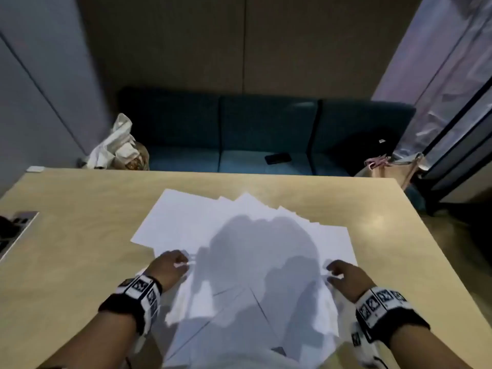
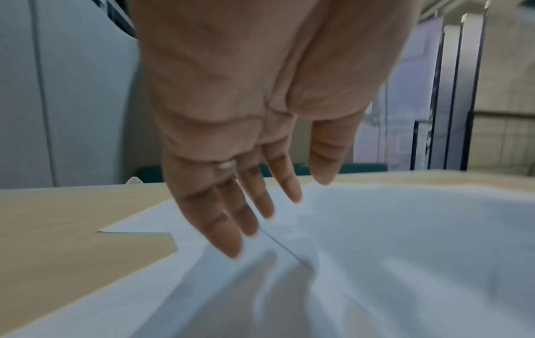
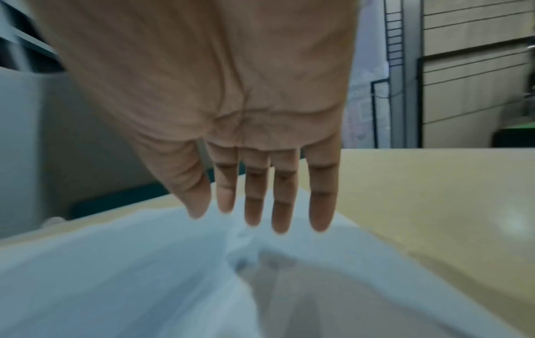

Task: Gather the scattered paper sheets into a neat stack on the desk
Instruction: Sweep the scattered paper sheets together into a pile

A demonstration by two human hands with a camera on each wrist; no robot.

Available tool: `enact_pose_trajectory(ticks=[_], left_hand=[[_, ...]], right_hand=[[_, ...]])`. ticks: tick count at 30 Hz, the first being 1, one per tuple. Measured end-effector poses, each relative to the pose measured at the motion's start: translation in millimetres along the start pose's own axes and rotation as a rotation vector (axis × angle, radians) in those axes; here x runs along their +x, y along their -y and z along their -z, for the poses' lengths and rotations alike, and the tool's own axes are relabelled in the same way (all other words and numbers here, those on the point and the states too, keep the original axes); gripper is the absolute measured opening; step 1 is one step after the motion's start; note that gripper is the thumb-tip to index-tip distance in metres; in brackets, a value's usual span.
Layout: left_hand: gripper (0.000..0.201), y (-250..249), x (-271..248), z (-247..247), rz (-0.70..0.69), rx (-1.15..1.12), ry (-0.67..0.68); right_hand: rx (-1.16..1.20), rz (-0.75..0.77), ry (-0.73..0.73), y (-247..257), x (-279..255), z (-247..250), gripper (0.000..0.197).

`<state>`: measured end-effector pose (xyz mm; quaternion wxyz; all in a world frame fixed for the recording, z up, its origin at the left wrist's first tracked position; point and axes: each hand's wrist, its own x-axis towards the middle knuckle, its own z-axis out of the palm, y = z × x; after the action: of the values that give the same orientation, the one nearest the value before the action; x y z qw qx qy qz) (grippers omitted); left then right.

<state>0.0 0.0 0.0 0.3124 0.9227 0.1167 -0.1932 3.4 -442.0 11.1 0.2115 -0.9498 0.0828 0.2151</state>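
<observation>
Several white paper sheets [image 1: 247,251] lie fanned and overlapping on the light wooden desk [image 1: 80,235], reaching from mid-desk to its near edge. My left hand [image 1: 175,262] is over the left side of the pile, fingers straight and pointing down at the paper [image 2: 390,240]. My right hand [image 1: 338,272] is over the right side of the sheets [image 3: 130,263], also with straight fingers [image 3: 280,219]. In the wrist views the left hand [image 2: 260,210] and right hand [image 3: 254,217] hold nothing; whether fingertips touch the paper I cannot tell. My shadow darkens the pile's middle.
A teal sofa [image 1: 266,134] runs behind the desk, carrying a white plastic bag [image 1: 117,147], a dark phone [image 1: 278,158] and a pink bag [image 1: 386,169]. A metal socket panel [image 1: 16,230] sits in the desk's left edge. Bare desk surface flanks the pile.
</observation>
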Motion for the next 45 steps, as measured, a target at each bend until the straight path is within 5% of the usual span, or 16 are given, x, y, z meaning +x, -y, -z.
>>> enact_pose_trajectory(ticks=[1,5,7,12,19,24,31,36,42,45], left_hand=[[0.008,-3,12,1,0.012,0.052,-0.018],[0.069,-7,24,6,0.149,0.32,-0.018],[0.083,-1,22,7,0.209,0.458,0.003],[0.081,-4,18,9,0.326,0.412,-0.059],[0.107,10,22,-14,0.293,0.232,-0.089],[0.103,18,16,-29,0.16,0.487,-0.112],[0.105,23,-1,-38,0.112,0.432,-0.155],[0.09,32,-10,-38,0.0,0.477,-0.129],[0.132,59,-12,-49,-0.027,0.598,-0.122],[0.115,59,-19,-53,-0.091,0.569,-0.043]], right_hand=[[0.023,-0.052,-0.011,-1,9,-1,0.033],[-0.175,-0.335,-0.007,-6,11,-3,0.093],[-0.248,-0.377,0.024,-7,3,-11,0.108],[-0.225,-0.456,-0.026,-2,-2,-19,0.117],[0.077,-0.544,-0.084,-5,-8,-18,0.128],[0.309,-0.491,-0.13,-17,-8,-19,0.112],[0.399,-0.408,-0.058,-36,-12,-16,0.025],[0.316,-0.299,-0.128,-38,-26,-31,0.038],[0.3,-0.141,-0.149,-38,-63,-54,0.045],[0.222,-0.075,-0.109,-45,-82,-64,0.039]])
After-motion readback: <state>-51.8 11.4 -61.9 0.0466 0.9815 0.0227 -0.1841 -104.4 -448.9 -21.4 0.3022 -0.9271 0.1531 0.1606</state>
